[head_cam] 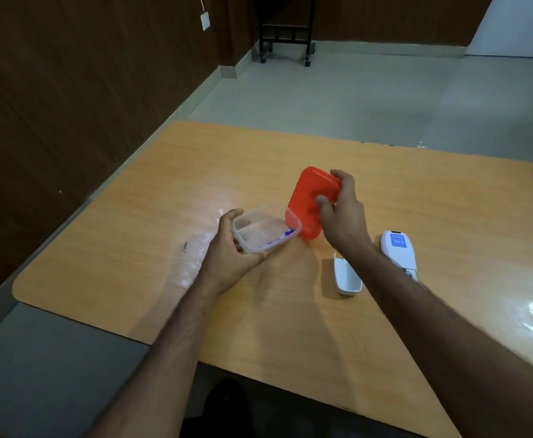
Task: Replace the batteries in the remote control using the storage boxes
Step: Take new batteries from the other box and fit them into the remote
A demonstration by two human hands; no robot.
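Note:
My left hand [232, 252] grips a clear plastic storage box [260, 230], tilted a little above the table, with blue-and-white batteries [282, 240] lying along its right inner edge. My right hand [342, 213] holds the box's red lid [309, 200], lifted off and tipped up beside the box's right end. The white remote control [398, 249] lies face down on the table to the right, its battery bay uncovered near my right forearm. Its white battery cover [347, 276] lies loose, inner side up, between my arms.
The orange wooden table [195, 172] ends at a rounded left edge, with grey floor beyond it. A dark wood-panelled wall runs along the left. A black wheeled stand [285, 36] is on the floor far behind.

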